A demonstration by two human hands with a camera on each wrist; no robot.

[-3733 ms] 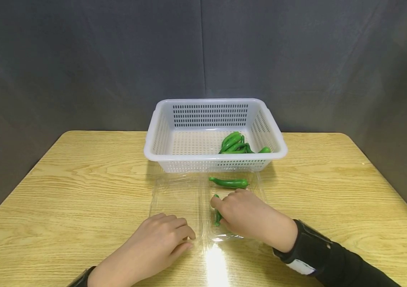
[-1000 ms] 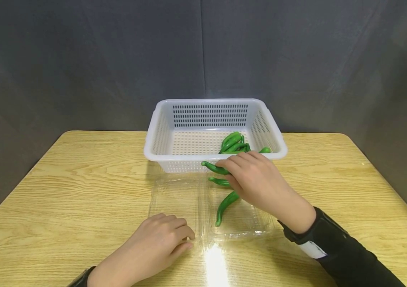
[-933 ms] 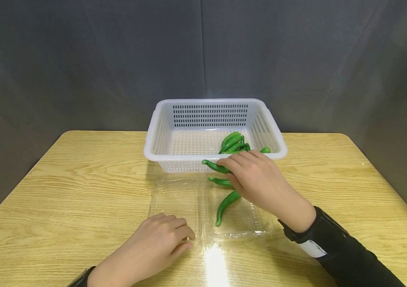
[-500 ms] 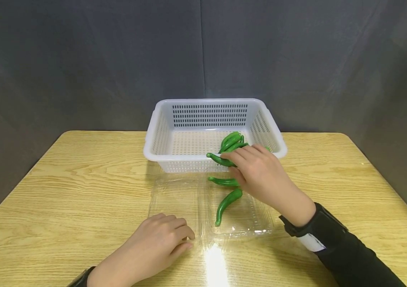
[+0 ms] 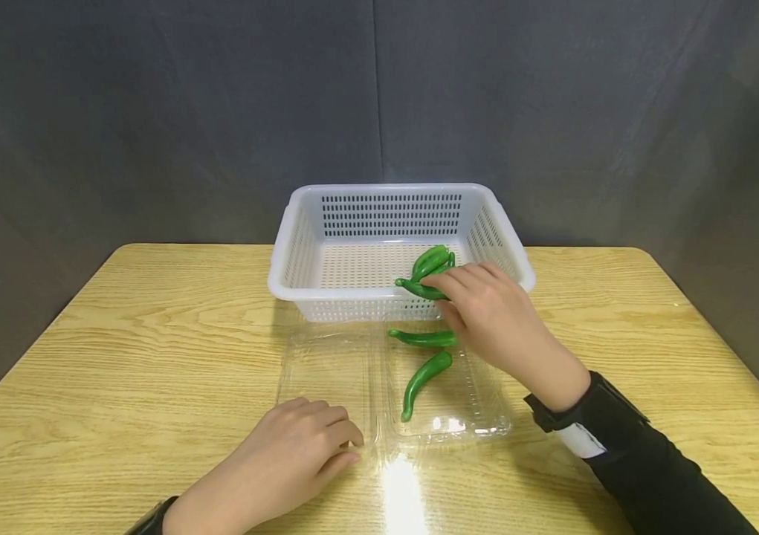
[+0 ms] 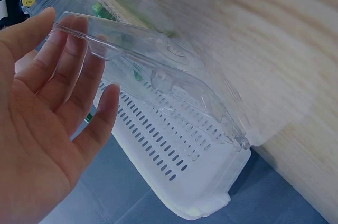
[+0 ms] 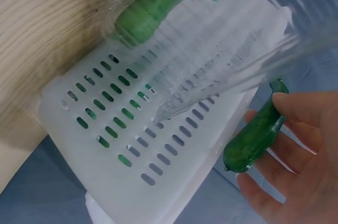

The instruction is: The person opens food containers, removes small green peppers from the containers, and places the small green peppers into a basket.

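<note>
My right hand (image 5: 489, 312) holds a green chili pepper (image 5: 421, 288) between thumb and fingers at the basket's front rim; the right wrist view shows the same pepper (image 7: 253, 137) gripped along its side. Below it lies an opened clear plastic clamshell box (image 5: 328, 371). Two chili peppers are in its right half: one crosswise at the back (image 5: 419, 339), one curved lower down (image 5: 424, 383). My left hand (image 5: 299, 442) stays at the front of the left half, fingers loosely bent. In the left wrist view its fingertips (image 6: 79, 23) are by the clear plastic edge.
A white perforated basket (image 5: 379, 293) stands behind the clamshell box, with several green peppers (image 5: 430, 261) at its right front, partly covered by my right hand. The wooden table (image 5: 152, 357) extends to both sides. A dark cloth (image 5: 218, 119) hangs behind.
My right hand left the curved pepper in the box's right half, then took another and lifted it up and slightly right to the basket rim. The left hand has not moved.
</note>
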